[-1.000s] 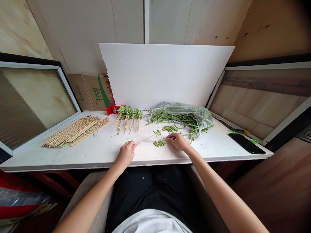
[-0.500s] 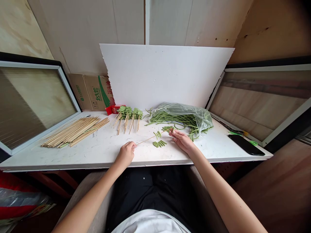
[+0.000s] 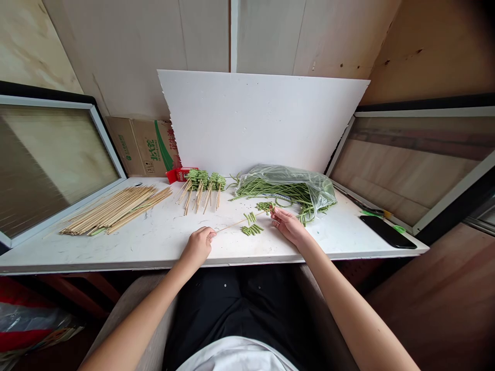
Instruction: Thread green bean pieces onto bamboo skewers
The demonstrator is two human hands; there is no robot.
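A thin wooden skewer (image 3: 232, 225) slants up to the right between my hands, above the white table (image 3: 139, 252). My left hand (image 3: 200, 244) is closed on its lower end. The fingers of my right hand (image 3: 285, 223) pinch near its upper end, where a bit of green bean seems to be. Short cut bean pieces (image 3: 252, 230) lie in a row under the skewer, with a few more just behind them. Beyond my right fingertips is a small pile of bean bits (image 3: 264, 206).
Loose skewers (image 3: 112, 210) are piled at left. Filled bean skewers (image 3: 207, 181) lie by a red box (image 3: 177, 175). Long beans (image 3: 278, 188) sit in a plastic bag (image 3: 323, 188). A black phone (image 3: 388, 232) and scissors (image 3: 367, 206) are at right. A white board (image 3: 266, 123) stands behind.
The view has shifted slightly. Both hands keep hold of the skewer in nearly the same pose, with little visible movement over the table.
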